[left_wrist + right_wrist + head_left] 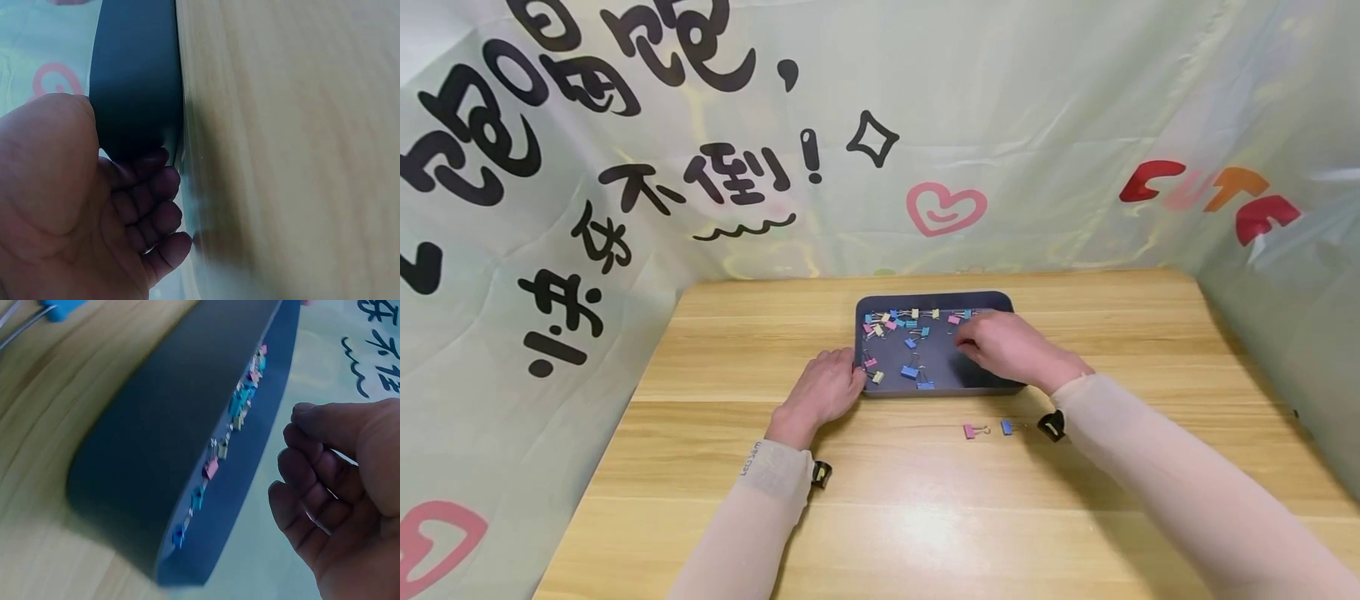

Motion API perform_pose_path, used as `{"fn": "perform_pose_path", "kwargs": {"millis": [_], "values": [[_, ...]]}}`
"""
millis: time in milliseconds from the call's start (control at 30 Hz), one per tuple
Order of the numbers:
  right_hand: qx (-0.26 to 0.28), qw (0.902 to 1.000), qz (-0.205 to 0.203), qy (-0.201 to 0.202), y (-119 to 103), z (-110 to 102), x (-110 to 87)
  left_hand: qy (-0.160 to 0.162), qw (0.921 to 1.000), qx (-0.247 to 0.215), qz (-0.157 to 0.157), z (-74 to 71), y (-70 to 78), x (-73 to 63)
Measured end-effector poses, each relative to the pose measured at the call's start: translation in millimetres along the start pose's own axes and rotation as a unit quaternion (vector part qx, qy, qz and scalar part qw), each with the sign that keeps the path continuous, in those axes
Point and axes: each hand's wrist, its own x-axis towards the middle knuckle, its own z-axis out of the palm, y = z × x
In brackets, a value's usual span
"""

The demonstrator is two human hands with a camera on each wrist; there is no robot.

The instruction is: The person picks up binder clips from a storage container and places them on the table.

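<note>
A dark grey tray (940, 393) on the wooden table holds many small binder clips in pink, blue, teal and pale yellow. My left hand (823, 387) grips the tray's near left corner; in the left wrist view its thumb lies at the rim and the fingers curve round the end wall. Over the right part of the tray is my right hand (1003, 343), fingers loosely bent and thumb tip close to the index finger. The right wrist view shows nothing between those fingertips (304, 411). Two blue clips (910, 372) (925, 385) lie near the tray's front wall.
A pink binder clip (969, 432) and a blue binder clip (1007, 427) lie on the table (880, 500) in front of the tray. Printed cloth (1037, 125) hangs behind and at both sides of the table.
</note>
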Motion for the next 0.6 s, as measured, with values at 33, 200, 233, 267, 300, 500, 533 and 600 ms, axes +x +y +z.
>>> {"fn": "perform_pose_path", "kwargs": {"millis": [33, 200, 233, 267, 300, 500, 533, 600], "values": [[-0.001, 1.0000, -0.001, -0.006, -1.2, 2.0, 4.1, 0.000, 1.0000, -0.001, 0.000, 0.2, -0.3, -0.1], [0.026, 0.9988, -0.004, -0.042, -9.9, 12.1, 19.3, 0.000, 1.0000, -0.003, 0.001, 0.8, -0.8, -0.7], [0.038, 0.9980, -0.007, -0.051, -11.6, 14.3, 21.5, 0.001, 1.0000, -0.003, 0.001, 0.9, -0.8, -0.7], [0.049, 0.9970, -0.009, -0.060, -13.3, 16.6, 23.4, 0.002, 1.0000, -0.003, 0.001, 1.1, -0.9, -0.7], [0.062, 0.9955, -0.011, -0.070, -15.0, 19.0, 25.1, 0.003, 1.0000, -0.002, 0.001, 1.2, -1.0, -0.7], [0.100, 0.9859, -0.022, -0.132, -22.4, 29.7, 31.5, 0.002, 1.0000, -0.004, 0.001, 1.2, -1.4, -0.5], [0.099, 0.9853, -0.025, -0.137, -22.9, 30.9, 32.0, 0.002, 1.0000, -0.004, 0.001, 1.0, -1.4, -0.6], [0.098, 0.9844, -0.025, -0.144, -23.5, 32.8, 32.7, 0.004, 1.0000, -0.005, 0.002, 0.5, -1.3, -0.6]]}}
